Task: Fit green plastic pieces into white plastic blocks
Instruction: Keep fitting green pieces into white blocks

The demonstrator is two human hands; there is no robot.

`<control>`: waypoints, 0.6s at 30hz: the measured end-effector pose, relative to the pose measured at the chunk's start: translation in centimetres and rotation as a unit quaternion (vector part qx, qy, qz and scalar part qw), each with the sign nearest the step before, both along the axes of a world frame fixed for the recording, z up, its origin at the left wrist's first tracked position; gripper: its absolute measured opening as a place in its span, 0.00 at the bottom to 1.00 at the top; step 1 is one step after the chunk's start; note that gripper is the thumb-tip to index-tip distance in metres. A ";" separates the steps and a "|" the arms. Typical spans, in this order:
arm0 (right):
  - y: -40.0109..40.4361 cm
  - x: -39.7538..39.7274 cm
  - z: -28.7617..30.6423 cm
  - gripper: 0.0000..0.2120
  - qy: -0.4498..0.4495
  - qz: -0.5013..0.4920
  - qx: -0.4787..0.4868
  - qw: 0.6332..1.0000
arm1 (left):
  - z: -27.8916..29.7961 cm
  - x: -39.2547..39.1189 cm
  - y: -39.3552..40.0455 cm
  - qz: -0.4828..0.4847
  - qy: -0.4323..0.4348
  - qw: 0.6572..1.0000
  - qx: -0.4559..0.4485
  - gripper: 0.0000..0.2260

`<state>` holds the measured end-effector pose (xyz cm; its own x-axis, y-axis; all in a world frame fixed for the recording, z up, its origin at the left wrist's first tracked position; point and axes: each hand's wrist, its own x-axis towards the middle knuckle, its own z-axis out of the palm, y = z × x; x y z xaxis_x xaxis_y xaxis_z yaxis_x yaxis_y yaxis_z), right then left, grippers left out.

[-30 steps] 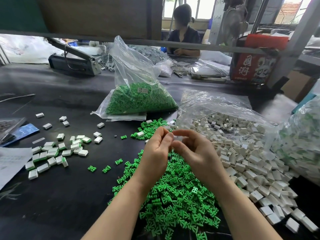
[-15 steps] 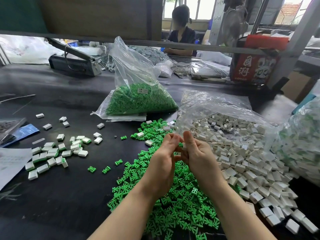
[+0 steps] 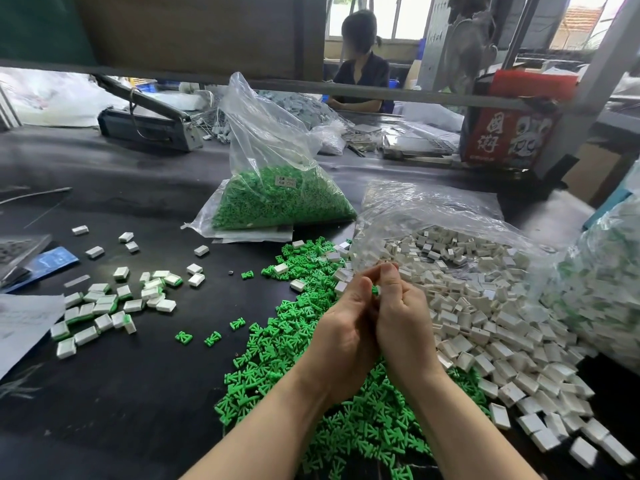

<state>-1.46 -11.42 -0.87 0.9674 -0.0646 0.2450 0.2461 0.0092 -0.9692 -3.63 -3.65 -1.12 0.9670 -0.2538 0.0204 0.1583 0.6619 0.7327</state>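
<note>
The left hand (image 3: 341, 336) and right hand (image 3: 403, 325) are pressed together, backs toward the camera, above the loose heap of green plastic pieces (image 3: 311, 386). The fingers of both are curled inward and their tips meet at the top; a sliver of green is glimpsed between them, but what is pinched, and by which hand, cannot be told.

The heap of white plastic blocks (image 3: 485, 323) lies just beside the right hand, spilling from a clear bag (image 3: 433, 216). A few white blocks are mixed into the far end of the green heap. A cluster of white blocks with green showing (image 3: 110, 303) is spread well apart to the left, with single blocks scattered beyond it. Behind the heaps a clear bag of green pieces (image 3: 277, 188) stands upright, and a further bag of white-and-green parts (image 3: 595, 289) bulges at the right edge.

Bare black tabletop (image 3: 138, 393) is seen left of the forearms, with a sheet of paper (image 3: 20, 327) at the left edge. A metal rail (image 3: 415, 93) crosses overhead at the back.
</note>
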 end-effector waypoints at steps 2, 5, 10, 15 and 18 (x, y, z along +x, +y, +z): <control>0.1 0.1 -0.2 0.21 -0.001 -0.013 -0.003 1.000 | 0.0 0.0 0.0 -0.004 0.002 1.000 -0.007 0.18; 0.2 0.1 -0.3 0.22 0.001 -0.028 -0.004 1.000 | -0.1 0.0 0.0 -0.005 0.000 1.000 -0.015 0.18; 0.3 0.1 -0.2 0.24 0.008 -0.041 -0.011 0.999 | -0.2 0.1 0.2 -0.012 -0.006 1.000 -0.023 0.20; 0.4 0.1 0.0 0.24 -0.009 -0.052 -0.029 0.998 | -0.3 0.2 0.2 -0.011 -0.011 0.999 -0.031 0.19; 0.3 0.0 0.0 0.23 -0.016 -0.054 -0.035 0.998 | -0.3 0.0 0.1 -0.015 -0.013 0.999 -0.032 0.18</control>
<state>-1.48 -11.10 -0.89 0.9472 -0.1491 0.2840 0.2738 -0.0854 -0.9580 -3.59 -3.54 -1.41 0.9582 -0.2791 0.0624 0.1598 0.7034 0.6926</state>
